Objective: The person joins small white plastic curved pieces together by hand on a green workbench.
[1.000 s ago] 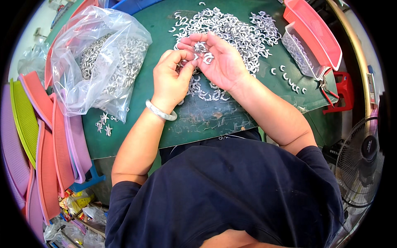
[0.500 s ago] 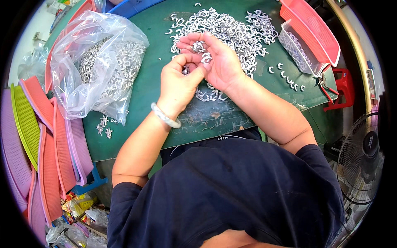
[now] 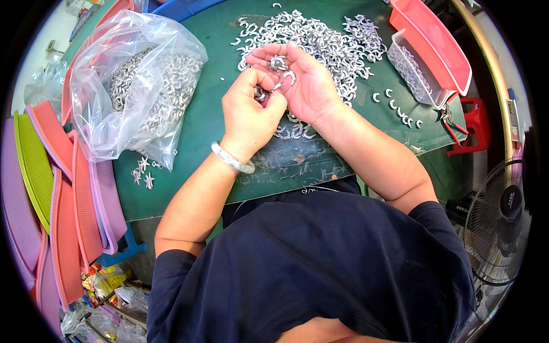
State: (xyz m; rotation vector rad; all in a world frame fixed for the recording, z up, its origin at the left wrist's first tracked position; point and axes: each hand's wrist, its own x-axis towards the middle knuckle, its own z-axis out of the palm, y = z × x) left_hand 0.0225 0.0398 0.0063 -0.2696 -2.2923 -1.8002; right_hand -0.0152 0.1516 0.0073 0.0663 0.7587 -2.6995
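Note:
My right hand (image 3: 314, 86) is turned palm up and slightly cupped, with several small silver crescent-shaped metal pieces (image 3: 278, 63) lying in it. One crescent rests near the base of its fingers. My left hand (image 3: 251, 111) is closed beside that palm, with thumb and forefinger curled together and more silver pieces (image 3: 260, 93) showing inside the fist. A pale bangle (image 3: 231, 159) circles the left wrist. Behind both hands spreads a large pile of silver crescents (image 3: 337, 51); a few more (image 3: 294, 132) lie just below the hands. How many the left fingers hold is hidden.
On the green table (image 3: 200, 183), a clear plastic bag (image 3: 143, 86) of silver pieces stands at left, with star-shaped pieces (image 3: 143, 171) near it. At right are a clear bin (image 3: 409, 71), a pink basket (image 3: 440, 46), red-handled pliers (image 3: 452, 124) and loose crescents (image 3: 400, 114). A fan (image 3: 497, 217) stands beyond.
My left thumb has drawn back from the crescent in my right palm and curled in against the forefinger. My right hand stays nearly in place, palm up.

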